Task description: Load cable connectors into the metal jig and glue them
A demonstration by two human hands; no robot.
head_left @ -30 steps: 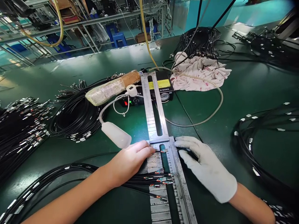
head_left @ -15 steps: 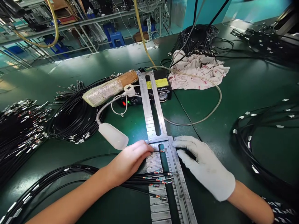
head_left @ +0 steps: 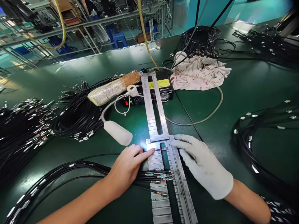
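A slotted metal fixture (head_left: 161, 205) with a row of ridges lies lengthwise before me. One thin black cable (head_left: 159, 150) lies across its upper end, its metal tip over the slot. My bare left hand (head_left: 127, 166) presses that cable down with one outstretched digit; the other fingers are curled, and their tips are hidden. Below, several black cables (head_left: 143, 178) with metal and orange ends cross the ridges. My right hand (head_left: 204, 168), in a white glove, is open, its fingertips against the fixture's right rail (head_left: 179, 180).
A white lamp (head_left: 118, 133) on a bent neck shines beside my left hand. Behind the fixture sits a black control box (head_left: 164, 90) with a gauge. Coiled cables (head_left: 77, 119) lie left, more cable loops (head_left: 245, 140) right, and a crumpled cloth (head_left: 201, 73) at the back.
My left hand has shifted from a pinch on the cable to pressing it with one straightened digit. My right hand stays at the rail. The whole view has shifted slightly.
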